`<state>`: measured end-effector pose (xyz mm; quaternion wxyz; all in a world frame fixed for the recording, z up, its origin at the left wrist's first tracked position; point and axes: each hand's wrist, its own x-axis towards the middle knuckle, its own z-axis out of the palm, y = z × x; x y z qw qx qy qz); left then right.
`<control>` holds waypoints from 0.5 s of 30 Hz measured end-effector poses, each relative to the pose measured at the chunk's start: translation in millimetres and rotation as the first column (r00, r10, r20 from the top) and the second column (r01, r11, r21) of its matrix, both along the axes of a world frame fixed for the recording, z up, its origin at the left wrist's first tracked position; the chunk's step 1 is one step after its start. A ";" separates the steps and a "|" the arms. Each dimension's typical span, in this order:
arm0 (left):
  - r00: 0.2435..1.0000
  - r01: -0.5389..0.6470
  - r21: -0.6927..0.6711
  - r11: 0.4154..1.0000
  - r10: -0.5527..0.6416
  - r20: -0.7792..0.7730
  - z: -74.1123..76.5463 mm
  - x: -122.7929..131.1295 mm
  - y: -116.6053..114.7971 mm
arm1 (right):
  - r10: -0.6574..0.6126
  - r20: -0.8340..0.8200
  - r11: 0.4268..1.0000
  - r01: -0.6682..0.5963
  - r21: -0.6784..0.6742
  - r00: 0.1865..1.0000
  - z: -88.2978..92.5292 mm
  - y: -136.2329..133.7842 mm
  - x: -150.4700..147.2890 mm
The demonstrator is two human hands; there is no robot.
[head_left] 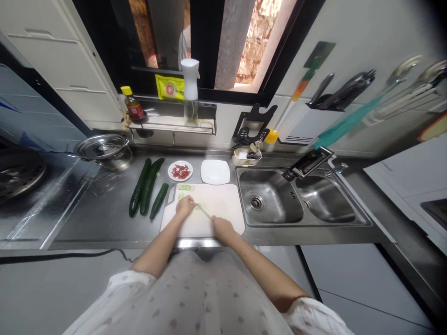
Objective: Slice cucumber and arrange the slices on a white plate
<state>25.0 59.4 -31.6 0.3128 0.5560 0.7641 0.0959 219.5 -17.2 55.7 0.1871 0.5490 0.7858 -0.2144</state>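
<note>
Plastic-looking board (223,204), glossy metal sink (275,200)

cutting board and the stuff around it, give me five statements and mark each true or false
1. The right hand holds a knife. True.
2. The left hand grips a spray bottle. False: the left hand is over the cutting board, near the knife's tip.
3. Three cucumbers lie left of the cutting board. True.
4. The red pieces are in the sink. False: they are on the round plate, beyond the cutting board.
5. A row of cucumber slices lies on the cutting board. True.
</note>
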 end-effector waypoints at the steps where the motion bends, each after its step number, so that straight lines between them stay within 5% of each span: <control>1: 1.000 -0.001 0.001 1.000 0.001 0.003 0.5 0.0 -0.3 | 0.002 0.003 1.000 -0.002 -0.003 1.000 1.1 1.3 0.5; 15: 1.000 0.017 0.000 1.000 -0.017 0.013 3.9 -0.6 -1.2 | 0.070 0.019 0.997 -0.070 0.028 0.997 -3.0 17.7 10.0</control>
